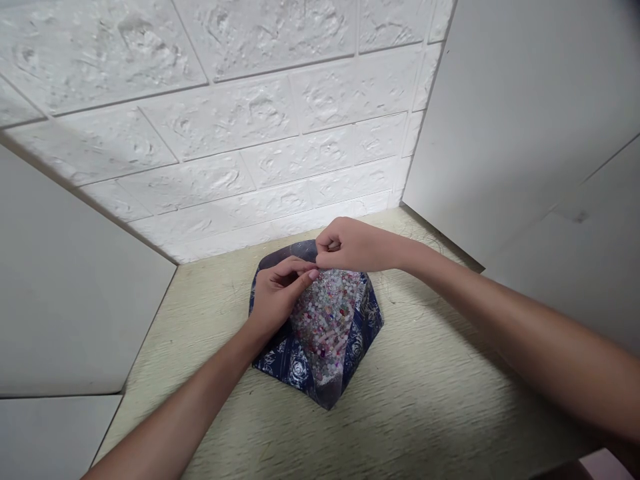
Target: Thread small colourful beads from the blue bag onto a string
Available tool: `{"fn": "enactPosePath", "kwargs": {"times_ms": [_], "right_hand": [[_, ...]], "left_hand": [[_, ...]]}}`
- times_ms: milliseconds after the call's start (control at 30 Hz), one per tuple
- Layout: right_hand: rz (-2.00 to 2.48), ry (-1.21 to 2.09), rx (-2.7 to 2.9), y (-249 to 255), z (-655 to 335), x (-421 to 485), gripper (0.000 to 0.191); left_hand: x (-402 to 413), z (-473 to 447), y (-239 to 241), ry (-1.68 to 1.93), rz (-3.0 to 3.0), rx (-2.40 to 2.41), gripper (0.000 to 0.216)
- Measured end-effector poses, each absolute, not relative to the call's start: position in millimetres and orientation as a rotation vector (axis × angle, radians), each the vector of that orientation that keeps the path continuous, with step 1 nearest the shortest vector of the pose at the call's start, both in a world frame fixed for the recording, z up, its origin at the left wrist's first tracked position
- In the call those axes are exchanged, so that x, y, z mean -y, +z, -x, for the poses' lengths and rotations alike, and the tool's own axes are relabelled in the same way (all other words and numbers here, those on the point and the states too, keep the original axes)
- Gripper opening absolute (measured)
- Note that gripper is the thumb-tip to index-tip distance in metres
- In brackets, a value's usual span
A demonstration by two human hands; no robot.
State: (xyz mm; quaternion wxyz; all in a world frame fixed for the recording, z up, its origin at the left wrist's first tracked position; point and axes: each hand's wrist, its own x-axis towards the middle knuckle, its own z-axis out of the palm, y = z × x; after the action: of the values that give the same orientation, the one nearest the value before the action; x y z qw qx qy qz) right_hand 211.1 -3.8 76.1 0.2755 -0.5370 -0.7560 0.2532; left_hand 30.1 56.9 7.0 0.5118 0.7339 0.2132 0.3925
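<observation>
Hands: my left hand (277, 303) and right hand (349, 245) are together at the far corner of the sheet, almost touching. My right thumb and fingers pinch the far edge. My left fingers curl over the same fold, but I cannot tell whether they grip it or only rest there.
Sheet: navy rose-print sheet (295, 370), fabric or paper, I cannot tell which; white roses on dark blue, sides turned up in a rough diamond, greyer reverse showing at the far and near corners.
Contents: small round multicoloured beads (325, 320), mostly white and pale pink with some red, heaped loosely in the middle of the sheet.
Location: sheet centred left of the middle of the pale green-beige textured tabletop (400, 400), near the white embossed faux-brick wall panel (240, 133) at the far side.
Left side: smooth pale grey side panel (75, 287).
Technique: my judgement is to pinch with fingertips only, close to the edge, and keep the turned-up sides level. A sharp tug could tip beads over the low near corner.
</observation>
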Motion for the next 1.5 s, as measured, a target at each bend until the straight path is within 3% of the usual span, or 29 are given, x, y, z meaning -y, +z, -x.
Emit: {"fn": "enactPosePath", "kwargs": {"times_ms": [367, 700, 933, 1233, 1367, 1500], "right_hand": [[1.575, 0.555, 2.167, 74.0, -206.9, 5.0, 0.041], [1.485, 0.743, 2.172, 75.2, -211.0, 4.7, 0.036], [1.532, 0.762, 2.148, 75.1, -215.6, 4.5, 0.008], [1.458, 0.777, 2.204, 79.8, -214.7, 7.6, 0.003], [1.286, 1.022, 2.095, 85.2, -213.1, 8.2, 0.009], [1.362, 0.938, 2.099, 84.8, -212.5, 7.2, 0.018]], "left_hand": [[-56.6, -30.1, 5.0, 0.893, -1.907, -0.543, 0.013], [-54.1, -30.1, 6.9, 0.816, -1.889, -0.562, 0.021], [-53.2, -30.4, 8.8, 0.847, -1.580, -0.407, 0.015], [-53.6, -30.8, 12.1, 1.053, -1.509, -0.499, 0.019], [-48.4, -31.2, 12.1, 0.992, -1.666, -0.511, 0.019], [-45.8, -31.1, 11.5, 0.960, -1.732, -0.523, 0.019]]}}
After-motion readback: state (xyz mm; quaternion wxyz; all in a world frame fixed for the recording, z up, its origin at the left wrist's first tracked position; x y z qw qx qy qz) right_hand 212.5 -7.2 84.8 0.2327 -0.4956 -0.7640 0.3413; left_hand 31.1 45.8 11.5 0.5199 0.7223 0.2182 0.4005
